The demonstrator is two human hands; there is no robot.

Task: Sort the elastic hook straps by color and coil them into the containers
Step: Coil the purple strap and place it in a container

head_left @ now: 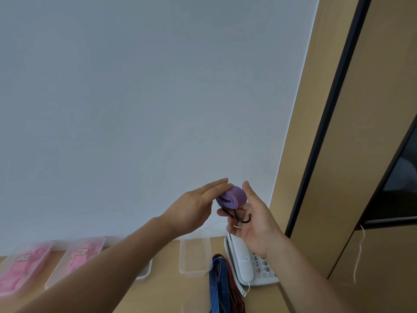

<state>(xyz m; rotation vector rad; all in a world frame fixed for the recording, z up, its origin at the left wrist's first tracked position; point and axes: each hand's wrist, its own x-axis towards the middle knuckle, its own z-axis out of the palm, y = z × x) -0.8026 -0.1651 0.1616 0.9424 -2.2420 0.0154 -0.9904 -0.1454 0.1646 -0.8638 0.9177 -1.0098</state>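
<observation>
Fingers (216, 186) of the left hand (194, 208) straight and pressed together, tips laid flat against the upper left side of a coiled strap (233, 197). Fingers (232, 231) of the right hand (255, 222) curled beneath that coil, cupping it from below, thumb upright against its right side, palm turned toward the camera. Coiled strap purple-blue with thin red edges, wound into a flattened oval, long axis slanting from lower left up to upper right, open face of the winding turned toward the camera. Black hook (242, 219) dangling from the coil's underside, pointing down across the right palm, bend at the bottom. Coil held in the air, directly above a white telephone (244, 265) on a wooden desk (167, 290).

Just left of the telephone, close against its handset, loose dark red straps (234, 292). Beside those, on the side away from the telephone, blue straps (215, 283). Both bundles lying lengthwise, running from the back of the desk toward the camera. Further left of the telephone, past the straps, a clear container (195, 256), long axis also front to back. Well left of the telephone, two pink-filled containers (24, 267), each labelled, print unreadable. Behind the telephone a pale wall (135, 109); right of it a wooden cabinet (383, 109) with a thin white cord (359, 256) hanging.
</observation>
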